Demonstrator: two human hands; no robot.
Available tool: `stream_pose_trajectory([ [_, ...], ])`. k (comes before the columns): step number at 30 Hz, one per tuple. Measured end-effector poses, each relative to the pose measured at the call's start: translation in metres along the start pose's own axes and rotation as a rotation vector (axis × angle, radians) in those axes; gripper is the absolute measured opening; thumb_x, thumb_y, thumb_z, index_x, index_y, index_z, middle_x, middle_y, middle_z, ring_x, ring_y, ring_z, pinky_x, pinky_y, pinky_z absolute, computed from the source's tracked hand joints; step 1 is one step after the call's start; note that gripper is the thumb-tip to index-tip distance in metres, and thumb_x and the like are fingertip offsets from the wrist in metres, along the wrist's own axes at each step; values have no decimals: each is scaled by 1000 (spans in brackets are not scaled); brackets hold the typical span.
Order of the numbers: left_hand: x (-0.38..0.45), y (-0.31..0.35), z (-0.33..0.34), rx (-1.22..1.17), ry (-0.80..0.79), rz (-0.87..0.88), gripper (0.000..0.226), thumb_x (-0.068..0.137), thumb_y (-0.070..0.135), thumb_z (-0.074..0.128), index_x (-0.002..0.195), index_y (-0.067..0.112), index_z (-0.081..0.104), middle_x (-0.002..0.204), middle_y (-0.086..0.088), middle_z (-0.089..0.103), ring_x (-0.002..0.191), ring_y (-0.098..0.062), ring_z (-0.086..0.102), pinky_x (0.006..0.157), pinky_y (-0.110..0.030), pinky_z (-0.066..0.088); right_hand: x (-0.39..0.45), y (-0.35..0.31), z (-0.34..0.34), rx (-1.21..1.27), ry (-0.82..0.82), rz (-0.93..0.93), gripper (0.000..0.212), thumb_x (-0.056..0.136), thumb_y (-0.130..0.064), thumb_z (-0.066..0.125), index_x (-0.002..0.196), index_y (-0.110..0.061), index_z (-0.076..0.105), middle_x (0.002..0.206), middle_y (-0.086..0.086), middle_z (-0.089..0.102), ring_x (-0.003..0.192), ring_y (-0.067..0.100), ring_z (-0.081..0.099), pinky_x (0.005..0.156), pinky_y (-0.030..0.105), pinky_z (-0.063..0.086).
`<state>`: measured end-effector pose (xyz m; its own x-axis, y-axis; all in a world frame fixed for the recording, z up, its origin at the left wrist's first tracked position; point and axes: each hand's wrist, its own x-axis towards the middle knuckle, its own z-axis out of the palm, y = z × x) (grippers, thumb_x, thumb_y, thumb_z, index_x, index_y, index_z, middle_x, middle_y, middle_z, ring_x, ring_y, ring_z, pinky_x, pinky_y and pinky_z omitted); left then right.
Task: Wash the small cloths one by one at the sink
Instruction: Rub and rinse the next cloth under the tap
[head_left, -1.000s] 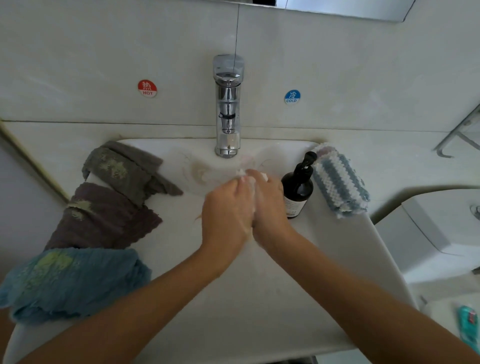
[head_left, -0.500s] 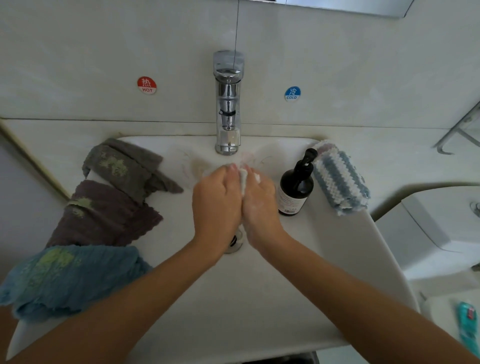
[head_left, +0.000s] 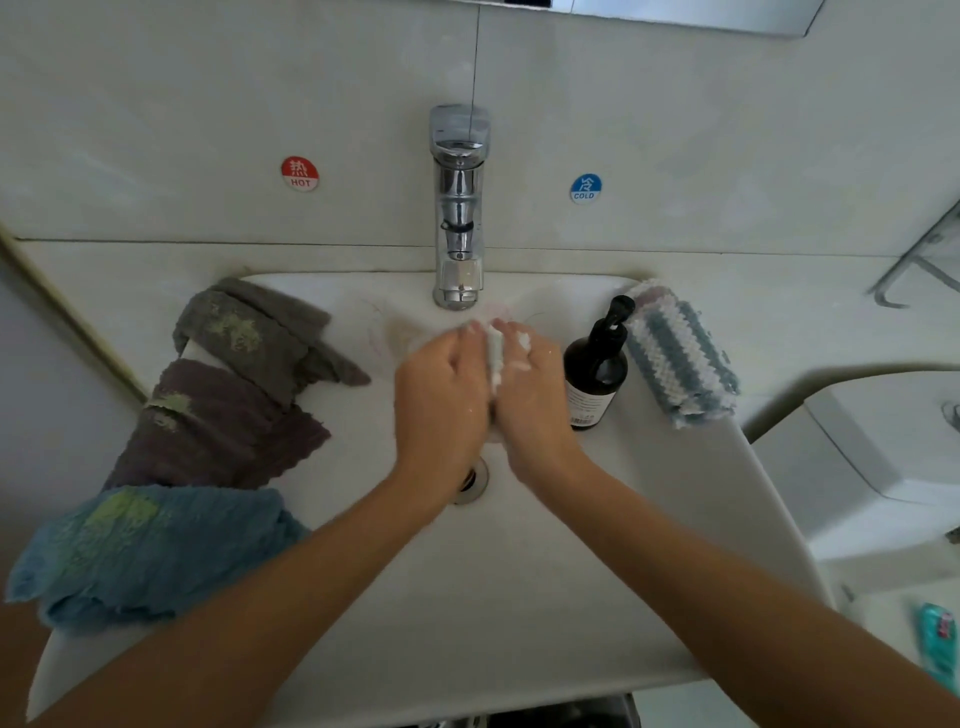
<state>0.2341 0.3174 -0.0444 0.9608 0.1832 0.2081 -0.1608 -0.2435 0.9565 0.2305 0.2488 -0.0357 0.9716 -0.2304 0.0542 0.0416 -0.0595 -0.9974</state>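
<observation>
My left hand (head_left: 441, 395) and my right hand (head_left: 530, 395) are pressed palm to palm over the white sink (head_left: 519, 597), just below the chrome tap (head_left: 460, 208). White lather (head_left: 494, 358) shows between the palms and on the right fingers; I cannot tell whether a cloth lies between them. No water stream is visible. Three small cloths hang over the sink's left rim: a grey cloth (head_left: 249, 332), a purple-brown cloth (head_left: 218, 431) and a blue cloth (head_left: 145, 551). A blue-and-white striped cloth (head_left: 675, 353) lies on the right rim.
A dark pump bottle (head_left: 595, 374) stands on the right rim, close beside my right hand. The drain (head_left: 475, 480) shows under my wrists. Hot and cold stickers flank the tap. A white toilet cistern (head_left: 883, 467) sits at the right, and a teal tube (head_left: 937, 644) lies below it.
Both hands slid a little toward the tap while rubbing together, uncovering the drain. More white lather now shows between the palms. The cloths and the bottle have not moved.
</observation>
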Motion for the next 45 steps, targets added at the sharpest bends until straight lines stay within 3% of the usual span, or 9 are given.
stream_pose_trajectory([
  [3,32,-2,-13,-37,56,-52,42,101,23,45,66,6,59,63,-15,58,58,-27,57,60,-40,48,-5,4,12,-14,-80,26,34,104,-20,43,75,-7,55,69,17,57,68,34,61,67,48,56],
  [9,-10,-4,-3,91,-83,153,42,101,27,45,67,8,58,56,-4,56,52,-11,56,51,-28,47,8,11,4,26,-16,98,24,102,-5,44,81,-4,55,64,-2,53,53,-7,54,54,15,48],
  [14,25,-11,-6,24,57,61,47,101,19,46,54,22,42,50,5,41,43,-2,41,46,-17,31,-10,2,15,93,3,169,41,96,-36,47,87,4,52,89,38,56,90,46,65,80,65,51],
  [18,-9,-15,2,84,-33,134,46,100,19,47,55,21,40,49,4,39,46,-7,40,45,-20,32,3,-3,3,107,0,205,19,104,-14,46,92,-9,59,70,-6,54,65,-15,61,61,21,55],
  [22,17,-11,-1,20,55,94,46,101,20,46,55,22,42,50,3,42,45,-6,40,46,-20,33,-10,-8,7,89,20,169,44,98,-31,51,86,11,50,83,38,58,81,49,62,77,64,49],
  [28,-13,-17,-2,147,-23,259,38,94,29,41,57,21,42,48,3,41,44,-17,43,46,-36,40,2,-3,2,174,-6,164,24,104,-10,42,100,-3,64,66,-17,56,56,-19,54,60,6,46],
  [33,15,-21,-4,149,76,259,41,96,31,40,55,26,37,46,3,38,43,-17,38,45,-37,35,-9,13,10,111,51,101,33,97,-27,49,66,-16,48,57,-1,42,55,15,41,58,36,35],
  [37,-18,-20,-5,177,-46,388,44,95,36,37,62,11,51,48,6,36,42,-17,42,44,-33,38,4,9,4,118,94,179,14,101,-12,42,91,-15,51,80,-6,47,68,-2,45,62,4,35],
  [45,-6,-19,-5,62,17,186,43,100,31,41,62,16,54,52,1,50,46,-13,49,47,-34,43,-1,2,3,7,9,-1,29,104,-24,44,77,-24,54,78,-3,60,68,4,60,69,26,52],
])
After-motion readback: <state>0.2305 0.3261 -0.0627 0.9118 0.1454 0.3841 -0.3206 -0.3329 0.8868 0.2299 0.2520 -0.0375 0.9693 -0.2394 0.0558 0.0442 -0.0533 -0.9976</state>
